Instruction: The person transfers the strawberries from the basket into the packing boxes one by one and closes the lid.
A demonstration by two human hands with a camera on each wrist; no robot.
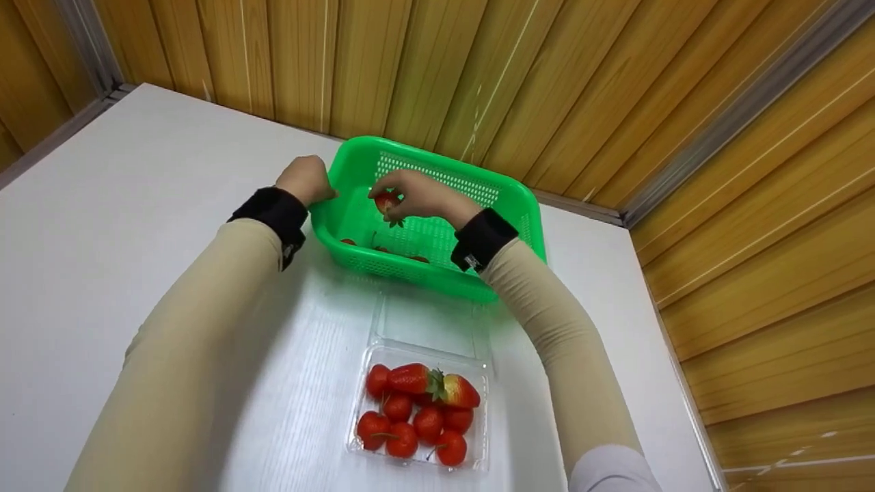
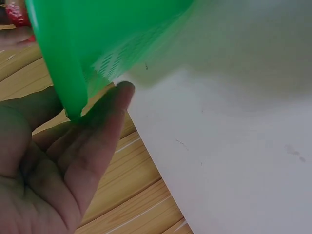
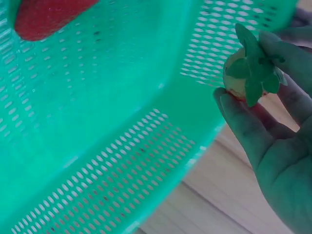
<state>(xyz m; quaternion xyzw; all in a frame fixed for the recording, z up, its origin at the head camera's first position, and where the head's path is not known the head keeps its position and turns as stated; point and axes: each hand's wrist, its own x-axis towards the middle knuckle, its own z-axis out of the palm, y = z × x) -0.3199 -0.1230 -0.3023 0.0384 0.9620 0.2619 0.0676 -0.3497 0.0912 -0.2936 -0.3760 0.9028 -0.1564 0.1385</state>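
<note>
My right hand (image 1: 425, 193) pinches a strawberry (image 1: 384, 203) between thumb and fingers, over the inside of a green plastic basket (image 1: 437, 276). In the right wrist view the strawberry's leafy green cap (image 3: 256, 73) faces the camera. My left hand (image 1: 305, 179) grips the basket's left rim, the thumb on one side and the fingers (image 2: 105, 134) on the other, as the left wrist view shows. Low in the basket lie a few red fruits, mostly hidden by the near wall; one strawberry (image 3: 46, 19) shows there in the right wrist view.
Nearer my body, a clear plastic box (image 1: 360, 403) holds several cherries (image 1: 402, 439) and two strawberries (image 1: 409, 378). Its clear lid (image 1: 427, 321) lies folded back toward the basket. Wood-patterned walls (image 1: 437, 75) border the white table (image 1: 164, 178) behind and at the right.
</note>
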